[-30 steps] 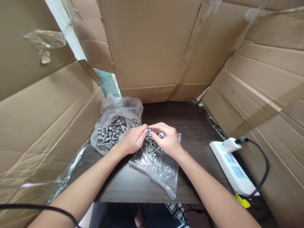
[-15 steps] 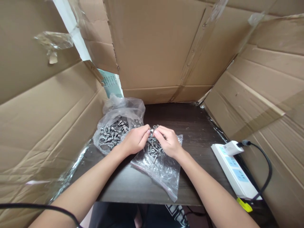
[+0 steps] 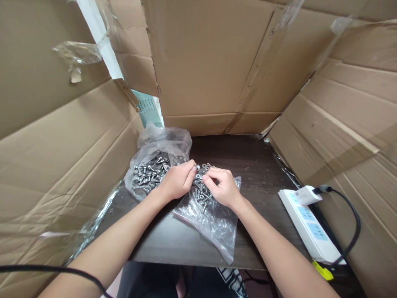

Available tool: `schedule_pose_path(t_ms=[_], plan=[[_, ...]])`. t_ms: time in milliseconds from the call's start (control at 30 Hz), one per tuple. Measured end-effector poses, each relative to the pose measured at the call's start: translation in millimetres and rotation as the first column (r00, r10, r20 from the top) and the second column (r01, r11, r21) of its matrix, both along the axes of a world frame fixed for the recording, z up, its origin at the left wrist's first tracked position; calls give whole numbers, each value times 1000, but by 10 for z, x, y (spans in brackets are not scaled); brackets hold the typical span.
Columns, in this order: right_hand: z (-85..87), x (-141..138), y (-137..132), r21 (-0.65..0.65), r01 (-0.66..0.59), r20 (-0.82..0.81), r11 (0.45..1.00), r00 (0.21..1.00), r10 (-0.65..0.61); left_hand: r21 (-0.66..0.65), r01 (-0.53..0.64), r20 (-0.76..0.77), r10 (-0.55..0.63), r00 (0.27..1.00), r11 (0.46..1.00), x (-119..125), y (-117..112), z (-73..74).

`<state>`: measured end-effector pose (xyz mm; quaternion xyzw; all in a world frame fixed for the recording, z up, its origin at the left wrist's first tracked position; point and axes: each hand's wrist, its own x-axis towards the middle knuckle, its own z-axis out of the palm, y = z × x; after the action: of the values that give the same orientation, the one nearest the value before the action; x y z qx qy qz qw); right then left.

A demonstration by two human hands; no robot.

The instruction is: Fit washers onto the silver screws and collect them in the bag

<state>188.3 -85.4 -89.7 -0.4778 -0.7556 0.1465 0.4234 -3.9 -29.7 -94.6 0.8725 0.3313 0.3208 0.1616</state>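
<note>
My left hand (image 3: 177,181) is closed in a pinch, with a small silver bolt (image 3: 197,167) showing at its thumb and fingertip. Just right of it, my right hand (image 3: 223,187) has its thumb and fingers drawn together over the pile. Whatever sits between those fingertips is too small to make out. Under both hands, loose bolts (image 3: 204,196) and several washers (image 3: 204,166) lie on a flat clear zip bag (image 3: 217,231). Beside my left hand stands an open plastic bag (image 3: 132,171) holding many bolts (image 3: 149,174) with parts fitted on them.
A white power strip (image 3: 313,227) with a plugged-in adapter (image 3: 307,194) and black cable lies on the right of the dark table (image 3: 248,157). Cardboard walls (image 3: 211,62) close in the back and both sides. Another black cable (image 3: 56,270) crosses at lower left.
My hands have moved slightly apart, the right one going a little right and down. The bolt at my left fingertips now shows more plainly. The whole view has shifted slightly.
</note>
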Motion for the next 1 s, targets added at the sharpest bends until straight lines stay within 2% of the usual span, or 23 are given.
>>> schedule_pose_path(t_ms=[200,367,567,700,1000], plan=[[-13,-13,1,-13,80,-89,997,993,-81,-13,46,-4,-46,999,999,6,-2,-16],[-35,-20,3,-38,47,-61,998,997,-49,-12,38,-20,-38,999,999,6,-2,-34],[-77,-19,38,54,112,-41,992,993,-110,2,48,-35,-48,998,999,3,7,-44],[-77,-14,48,67,163,-20,984,987,-162,8,55,-34,-55,998,998,-1,14,-49],[-66,-28,33,36,190,-1,981,982,-190,-75,31,-58,-35,998,997,-8,7,-21]])
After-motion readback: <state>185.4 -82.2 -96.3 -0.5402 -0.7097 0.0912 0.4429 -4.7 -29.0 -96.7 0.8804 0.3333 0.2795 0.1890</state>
